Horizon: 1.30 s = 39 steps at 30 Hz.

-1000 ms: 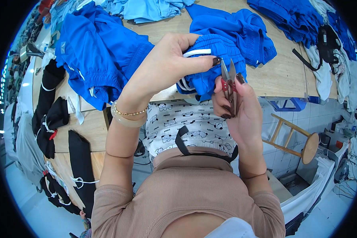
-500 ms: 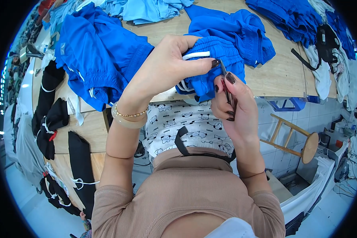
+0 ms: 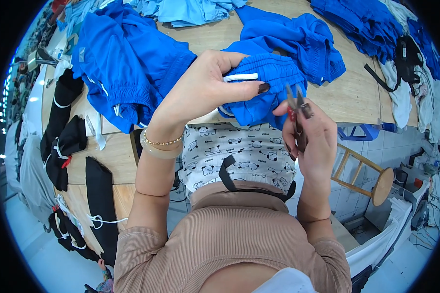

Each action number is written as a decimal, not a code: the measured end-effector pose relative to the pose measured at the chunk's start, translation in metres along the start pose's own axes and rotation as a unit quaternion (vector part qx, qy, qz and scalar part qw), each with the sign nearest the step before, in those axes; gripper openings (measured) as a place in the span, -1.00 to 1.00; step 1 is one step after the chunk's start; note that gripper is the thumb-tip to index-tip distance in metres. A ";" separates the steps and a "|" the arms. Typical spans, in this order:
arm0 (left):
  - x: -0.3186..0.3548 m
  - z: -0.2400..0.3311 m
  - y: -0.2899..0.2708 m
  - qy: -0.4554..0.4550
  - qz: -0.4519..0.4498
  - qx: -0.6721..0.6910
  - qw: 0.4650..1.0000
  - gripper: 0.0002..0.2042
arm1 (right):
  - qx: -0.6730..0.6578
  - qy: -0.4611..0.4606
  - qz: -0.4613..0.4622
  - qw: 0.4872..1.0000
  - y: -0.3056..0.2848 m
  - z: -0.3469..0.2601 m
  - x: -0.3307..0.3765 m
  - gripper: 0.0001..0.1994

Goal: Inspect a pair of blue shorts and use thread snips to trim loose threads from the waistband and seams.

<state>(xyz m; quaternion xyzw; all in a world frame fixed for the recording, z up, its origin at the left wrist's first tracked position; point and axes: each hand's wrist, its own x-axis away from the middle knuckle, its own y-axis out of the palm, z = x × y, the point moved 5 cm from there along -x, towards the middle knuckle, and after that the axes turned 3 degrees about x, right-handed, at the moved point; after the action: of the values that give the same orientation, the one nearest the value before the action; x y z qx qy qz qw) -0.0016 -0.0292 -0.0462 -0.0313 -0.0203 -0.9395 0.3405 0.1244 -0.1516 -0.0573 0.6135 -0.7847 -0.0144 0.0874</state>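
Observation:
My left hand (image 3: 217, 83) grips the gathered elastic waistband of a blue garment (image 3: 278, 73), its thumb pressed on the front. A white drawstring (image 3: 240, 77) lies across the waistband beside that thumb. In my right hand (image 3: 310, 127) are small thread snips (image 3: 296, 105) with a touch of red on them, their blades pointing up and slightly parted. The snips stand just right of the waistband, apart from the left thumb. The garment's lower folds hang at the table's near edge, and the fingers behind the waistband are hidden.
More blue garments with elastic bands (image 3: 127, 63) lie at left, and another blue piece (image 3: 322, 53) lies beyond my hands. Light blue cloth (image 3: 186, 10) sits at the far edge. Black fabric strips (image 3: 100, 210) lie at left. A wooden stool (image 3: 376, 185) is below the table (image 3: 357, 102) at right.
My right hand has drawn the snips right and slightly down, away from my left thumb, and their blades now show apart. My left hand still holds the waistband.

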 end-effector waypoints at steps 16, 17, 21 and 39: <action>0.006 -0.009 -0.001 -0.007 -0.008 0.002 1.000 -0.83 | 0.106 0.025 -0.005 0.994 0.008 -0.001 0.003 -0.72; 0.006 -0.008 -0.001 -0.005 -0.009 -0.001 1.000 -0.83 | 0.106 0.026 -0.005 0.994 0.008 -0.001 0.003 -0.72; 0.007 -0.008 -0.003 -0.029 -0.016 0.005 0.999 -0.83 | 0.107 0.026 -0.011 0.994 0.008 0.000 0.002 -0.72; 0.005 -0.014 -0.004 -0.018 -0.010 0.074 0.997 -0.81 | 0.149 -0.077 0.041 0.985 0.012 0.004 -0.001 -0.69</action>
<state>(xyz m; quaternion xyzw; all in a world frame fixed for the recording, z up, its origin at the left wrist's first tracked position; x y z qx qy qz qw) -0.0082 -0.0300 -0.0601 -0.0229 -0.0961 -0.9381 0.3321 0.1120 -0.1478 -0.0602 0.5839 -0.8070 0.0594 -0.0652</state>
